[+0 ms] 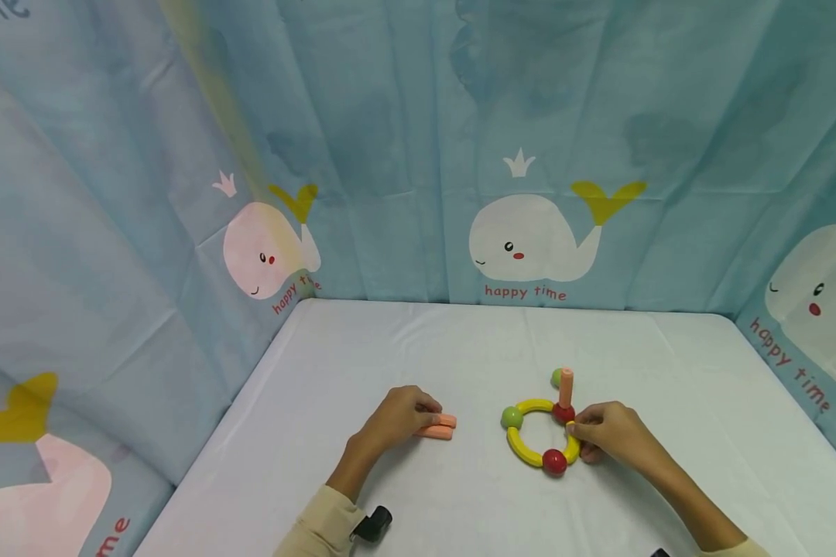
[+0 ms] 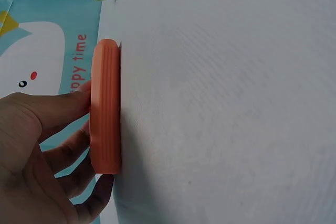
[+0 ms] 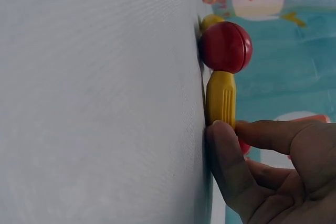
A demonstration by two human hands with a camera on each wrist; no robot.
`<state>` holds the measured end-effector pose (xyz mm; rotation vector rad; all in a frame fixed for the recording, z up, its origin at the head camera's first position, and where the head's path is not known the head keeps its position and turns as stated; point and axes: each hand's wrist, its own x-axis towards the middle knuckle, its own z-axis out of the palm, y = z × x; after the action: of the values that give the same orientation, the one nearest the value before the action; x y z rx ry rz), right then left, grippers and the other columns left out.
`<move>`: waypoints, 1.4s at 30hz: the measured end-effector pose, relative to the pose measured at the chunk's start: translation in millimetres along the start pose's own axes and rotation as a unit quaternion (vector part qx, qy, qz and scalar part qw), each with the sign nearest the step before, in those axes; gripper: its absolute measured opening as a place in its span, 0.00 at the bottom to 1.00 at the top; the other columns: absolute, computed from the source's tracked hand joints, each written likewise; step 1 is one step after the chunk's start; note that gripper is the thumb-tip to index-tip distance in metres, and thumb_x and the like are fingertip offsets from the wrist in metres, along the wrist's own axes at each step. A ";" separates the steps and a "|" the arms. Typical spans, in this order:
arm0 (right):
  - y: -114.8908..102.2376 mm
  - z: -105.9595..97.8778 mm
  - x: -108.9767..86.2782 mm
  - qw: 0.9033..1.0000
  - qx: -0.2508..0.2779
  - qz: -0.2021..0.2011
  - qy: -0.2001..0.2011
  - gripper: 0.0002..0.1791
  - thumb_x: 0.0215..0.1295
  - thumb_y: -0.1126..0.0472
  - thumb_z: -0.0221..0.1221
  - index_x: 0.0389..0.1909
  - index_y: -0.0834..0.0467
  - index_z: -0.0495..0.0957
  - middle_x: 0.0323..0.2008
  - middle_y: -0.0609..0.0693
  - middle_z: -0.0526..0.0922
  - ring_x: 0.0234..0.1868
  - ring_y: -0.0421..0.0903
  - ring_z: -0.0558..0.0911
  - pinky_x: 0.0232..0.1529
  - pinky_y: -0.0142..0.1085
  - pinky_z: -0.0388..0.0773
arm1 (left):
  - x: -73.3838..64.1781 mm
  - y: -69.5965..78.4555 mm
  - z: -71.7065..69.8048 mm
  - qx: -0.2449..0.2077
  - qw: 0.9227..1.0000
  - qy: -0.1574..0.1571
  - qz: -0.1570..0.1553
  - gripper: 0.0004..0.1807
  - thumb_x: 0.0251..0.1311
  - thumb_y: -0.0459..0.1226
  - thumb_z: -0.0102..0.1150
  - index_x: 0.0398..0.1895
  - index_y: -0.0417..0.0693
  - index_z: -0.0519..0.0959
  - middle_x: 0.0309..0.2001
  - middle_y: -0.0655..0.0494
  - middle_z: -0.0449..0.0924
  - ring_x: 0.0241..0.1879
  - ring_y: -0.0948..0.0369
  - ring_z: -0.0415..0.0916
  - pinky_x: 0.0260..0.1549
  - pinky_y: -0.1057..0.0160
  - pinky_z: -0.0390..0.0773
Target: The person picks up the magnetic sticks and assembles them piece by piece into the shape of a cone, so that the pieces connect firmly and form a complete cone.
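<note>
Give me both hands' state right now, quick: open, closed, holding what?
Left hand: closed, holding at least one of the two orange sticks.
Right hand: closed, pinching a yellow curved piece.

Passable over bare tabletop (image 1: 479, 464) between the orange sticks (image 1: 439, 433) and the yellow ring (image 1: 522, 451). Blocked at the ring's far side by an upright orange stick (image 1: 566, 388), at its right by the right hand (image 1: 611, 433), and beyond the tabletop by blue fabric (image 1: 404, 155).

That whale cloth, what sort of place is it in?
Perhaps a play corner, though I can't be sure: blue whale-print cloth hangs behind and beside a white table, and a yellow toy ring is on it.
</note>
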<state>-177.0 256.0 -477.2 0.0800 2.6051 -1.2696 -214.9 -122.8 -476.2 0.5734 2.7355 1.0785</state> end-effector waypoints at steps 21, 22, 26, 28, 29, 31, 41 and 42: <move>-2.6 1.0 -6.5 1.000 0.006 0.001 -0.003 0.16 0.69 0.60 0.69 0.47 0.70 0.84 0.26 0.52 0.85 0.26 0.46 0.85 0.29 0.36 0.86 | 7.4 0.8 3.4 0.019 0.997 0.056 0.051 0.16 0.74 0.33 0.62 0.62 0.41 0.84 0.45 0.54 0.81 0.46 0.59 0.78 0.48 0.58 0.80; -2.8 0.9 -6.7 1.000 0.007 0.002 -0.003 0.16 0.69 0.60 0.69 0.47 0.70 0.84 0.26 0.52 0.85 0.26 0.46 0.85 0.29 0.36 0.86 | 8.5 3.1 3.8 0.019 0.996 0.061 0.058 0.16 0.75 0.32 0.61 0.62 0.40 0.84 0.44 0.54 0.80 0.46 0.59 0.78 0.48 0.58 0.80; -2.6 1.1 -7.0 1.000 0.008 0.002 -0.001 0.16 0.69 0.61 0.69 0.47 0.70 0.84 0.27 0.52 0.85 0.26 0.46 0.85 0.29 0.37 0.86 | 14.4 13.8 7.9 0.002 0.995 0.073 0.061 0.14 0.75 0.36 0.62 0.60 0.44 0.84 0.44 0.57 0.77 0.47 0.60 0.79 0.50 0.60 0.81; -1.9 1.5 -6.5 1.000 0.007 0.004 0.001 0.16 0.69 0.60 0.69 0.47 0.70 0.84 0.27 0.51 0.85 0.26 0.46 0.85 0.29 0.36 0.86 | 18.0 19.9 11.4 -0.013 0.995 0.079 0.063 0.14 0.75 0.37 0.63 0.59 0.46 0.83 0.46 0.58 0.79 0.49 0.60 0.80 0.52 0.60 0.82; -1.5 1.7 -6.2 1.000 0.006 0.003 0.001 0.16 0.69 0.60 0.69 0.47 0.70 0.84 0.27 0.51 0.85 0.26 0.46 0.85 0.29 0.36 0.86 | 20.1 23.2 13.4 -0.023 0.994 0.081 0.064 0.14 0.75 0.38 0.63 0.59 0.46 0.82 0.47 0.58 0.80 0.50 0.60 0.81 0.53 0.60 0.82; -0.9 2.0 -5.6 1.000 0.006 0.006 0.002 0.16 0.69 0.60 0.69 0.47 0.70 0.85 0.27 0.51 0.85 0.26 0.46 0.85 0.29 0.36 0.86 | 24.2 30.2 17.7 -0.039 0.993 0.086 0.073 0.14 0.75 0.38 0.64 0.59 0.45 0.80 0.50 0.57 0.81 0.51 0.60 0.82 0.54 0.61 0.83; -1.2 1.9 -6.4 1.000 0.009 0.004 0.002 0.15 0.68 0.61 0.69 0.46 0.70 0.85 0.27 0.51 0.85 0.26 0.46 0.85 0.29 0.36 0.86 | 37.0 61.0 42.3 -0.104 0.981 0.090 0.134 0.14 0.72 0.40 0.67 0.57 0.46 0.83 0.45 0.59 0.84 0.49 0.67 0.84 0.52 0.69 0.83; -1.3 2.0 -6.4 1.000 0.010 0.005 0.003 0.15 0.68 0.61 0.70 0.46 0.69 0.85 0.27 0.51 0.85 0.26 0.46 0.84 0.29 0.36 0.86 | 37.7 63.5 45.0 -0.109 0.981 0.087 0.137 0.14 0.72 0.40 0.66 0.57 0.47 0.83 0.45 0.59 0.85 0.48 0.68 0.84 0.52 0.70 0.83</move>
<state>-170.6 254.0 -475.8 0.1005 2.5935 -1.2926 -218.5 -37.1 -465.7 0.8769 2.6820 1.5379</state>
